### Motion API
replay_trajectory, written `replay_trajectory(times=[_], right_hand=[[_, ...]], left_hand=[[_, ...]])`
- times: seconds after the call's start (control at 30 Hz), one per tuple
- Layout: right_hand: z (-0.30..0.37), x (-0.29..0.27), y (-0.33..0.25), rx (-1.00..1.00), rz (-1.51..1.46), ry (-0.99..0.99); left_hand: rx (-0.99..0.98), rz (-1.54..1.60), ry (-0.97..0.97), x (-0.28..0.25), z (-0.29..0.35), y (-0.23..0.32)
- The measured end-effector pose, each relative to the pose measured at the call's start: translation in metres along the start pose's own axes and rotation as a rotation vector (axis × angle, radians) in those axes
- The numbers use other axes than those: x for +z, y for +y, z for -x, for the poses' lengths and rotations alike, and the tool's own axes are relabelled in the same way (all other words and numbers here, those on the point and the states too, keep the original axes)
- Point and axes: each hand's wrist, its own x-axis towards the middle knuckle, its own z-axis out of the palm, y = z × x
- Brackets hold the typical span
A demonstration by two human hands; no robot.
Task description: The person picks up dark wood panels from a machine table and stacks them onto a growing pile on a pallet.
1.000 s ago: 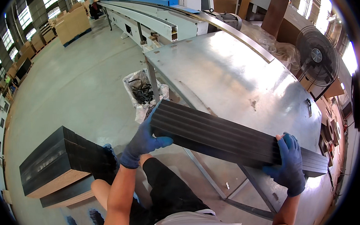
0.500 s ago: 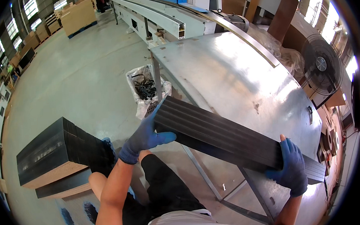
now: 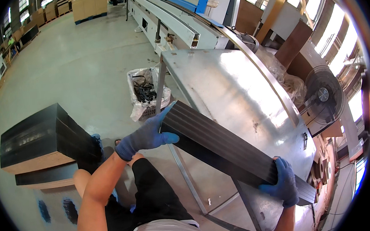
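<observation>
A stack of long black boards (image 3: 224,142), several pressed together on edge, slants between my two blue-gloved hands. My left hand (image 3: 146,134) grips its far left end, thumb on the near face and fingers around the end. Toward the stack's right end, my right hand (image 3: 281,181) wraps over it, with the thumb along the near side. The bundle lies across the near edge of a shiny metal table (image 3: 216,76); whether it touches the tabletop I cannot tell. My fingertips beneath the boards are hidden.
On the left stands a pile of black boards (image 3: 31,134) with bare brown edges. A bin lined with white plastic (image 3: 136,103), holding black strips, sits beside the table leg. A long white machine (image 3: 167,22) is behind the table, and a fan (image 3: 323,95) at the right.
My view has turned slightly, shifting the table and the board pile in the picture. Both hands keep their grip on the stack, which has moved a little left in view.
</observation>
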Motion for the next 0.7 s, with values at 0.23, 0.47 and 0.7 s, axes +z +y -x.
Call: replay_trajectory(times=[0.23, 0.47, 0.7], right_hand=[[-0.007, 0.005, -0.006, 0.017, -0.076, -0.036], [-0.027, 0.01, -0.047, -0.083, -0.06, -0.074], [-0.069, 0.026, -0.118, -0.253, -0.066, -0.15]], left_hand=[[-0.027, -0.005, 0.098, -0.01, 0.018, 0.012], [-0.288, 0.533, 0.334, 0.012, 0.098, -0.033], [-0.158, 1.033, 0.397, 0.113, 0.129, -0.002]])
